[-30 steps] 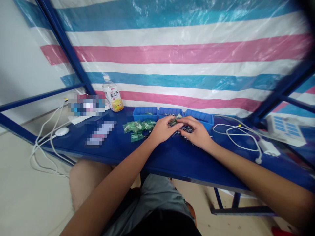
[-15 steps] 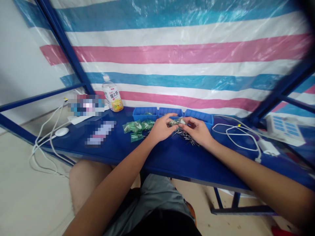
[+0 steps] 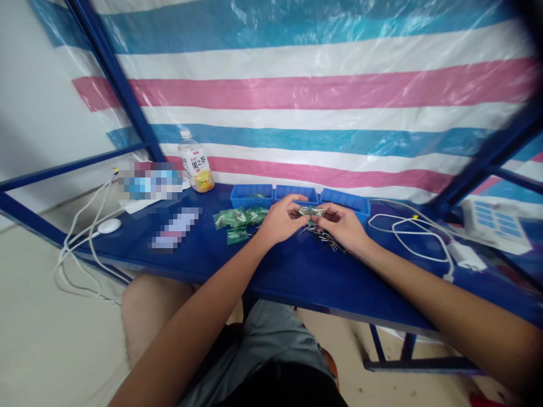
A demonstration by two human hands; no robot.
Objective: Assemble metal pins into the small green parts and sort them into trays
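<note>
My left hand (image 3: 280,219) and my right hand (image 3: 343,225) meet above the blue table (image 3: 275,271), both pinching a small clear packet (image 3: 310,211) with green in it. Under my right hand lies a heap of small dark metal pins (image 3: 324,237). A pile of green-printed packets (image 3: 238,218) lies just left of my left hand. Three blue plastic bins (image 3: 297,194) stand in a row right behind my hands.
A tea bottle (image 3: 195,167) stands at the back left. White cables (image 3: 85,237) with a round puck (image 3: 109,225) trail off the left edge. More white cable with a charger (image 3: 464,255) and a power strip (image 3: 494,225) lie at the right. A striped tarp hangs behind.
Both hands have lifted a little off the pin heap and now hold the packet up between them. The right hand drew back, uncovering the pins.
</note>
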